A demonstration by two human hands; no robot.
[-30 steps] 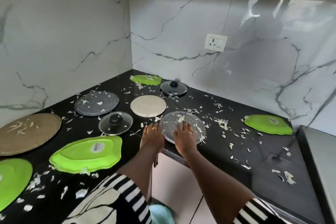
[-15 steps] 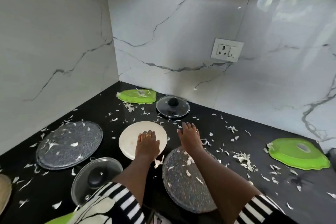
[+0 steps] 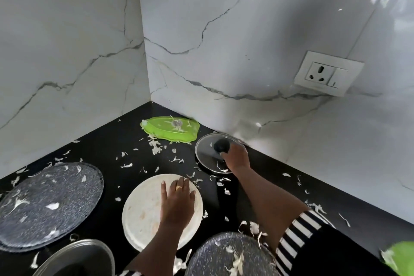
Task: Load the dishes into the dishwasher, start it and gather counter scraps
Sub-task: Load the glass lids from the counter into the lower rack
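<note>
Inspector: Black counter (image 3: 100,152), set into a corner of white veined marble wall; socket plate (image 3: 328,73) on the right-hand wall. Condition of the surface?

Clerk: Pale scraps (image 3: 156,148) are scattered over most of it, thickest just in front of the green plate (image 3: 165,132). That plate lies close to the corner and has shreds on it too.

Inspector: Right hand?

Clerk: The right hand (image 3: 236,157) is stretched out to the glass lid (image 3: 208,159), which sits at the foot of the right wall, just right of the green plate. Its fingers are curled round the lid's black knob (image 3: 220,144) from the near side. Whether the lid is clear of the counter, I cannot tell.

Inspector: Left hand?

Clerk: The left hand (image 3: 179,199) lies palm down with fingers straight, resting on the right half of the white plate (image 3: 143,208) and gripping nothing. There is a ring on one finger. The plate lies flat, mid-counter, nearer than the lid.

Inspector: Remaining dishes?

Clerk: A speckled grey plate (image 3: 49,204) at left, apart from the white one and littered with shreds. A second speckled plate (image 3: 224,255) at the bottom edge, beneath the right forearm. A second lid (image 3: 76,257) at lower left, cut off by the frame. A green blur (image 3: 401,255) at lower right, not identifiable. A striped sleeve (image 3: 295,237) on the right arm.
</note>
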